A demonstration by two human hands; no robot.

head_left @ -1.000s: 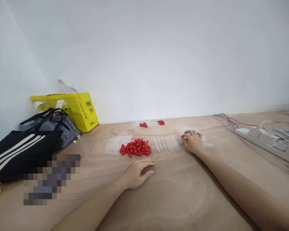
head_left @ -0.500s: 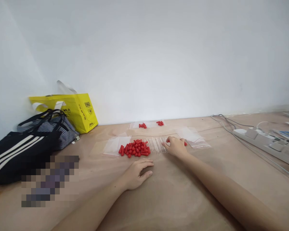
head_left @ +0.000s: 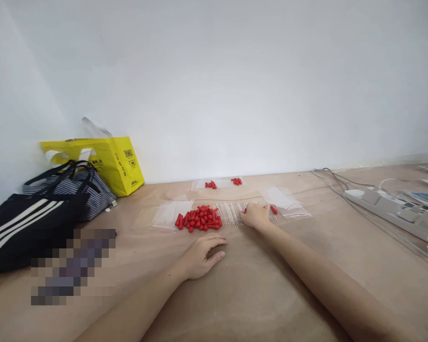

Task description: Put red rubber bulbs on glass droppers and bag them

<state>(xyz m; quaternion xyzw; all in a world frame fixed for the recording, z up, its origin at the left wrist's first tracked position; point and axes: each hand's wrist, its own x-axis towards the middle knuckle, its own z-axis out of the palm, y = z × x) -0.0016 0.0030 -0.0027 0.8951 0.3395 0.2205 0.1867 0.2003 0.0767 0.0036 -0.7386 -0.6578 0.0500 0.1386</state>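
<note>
My left hand (head_left: pixel 204 256) rests on the tabletop just in front of a heap of small red pieces (head_left: pixel 200 218), its fingers apart and nothing in them. To the right of the heap lies a row of thin, clear sticks (head_left: pixel 230 214). Over the right part of that row is my right hand (head_left: pixel 256 216), fingers bent and drawn together; a bit of red shows beside its fingertips, but what they hold is hidden. Just past this hand, one red piece (head_left: pixel 274 209) lies on the sticks.
Flat clear bags lie left (head_left: pixel 167 216) and right (head_left: pixel 284 202) of the sticks. Two small red groups (head_left: pixel 210 185) (head_left: pixel 237 181) sit near the wall. Yellow (head_left: pixel 128 166) and black (head_left: pixel 28 228) bags stand left; a power strip (head_left: pixel 388 209) with cables lies right.
My right hand has shifted slightly left, uncovering more of the sticks and the red piece on its right. My left hand has stayed in place.
</note>
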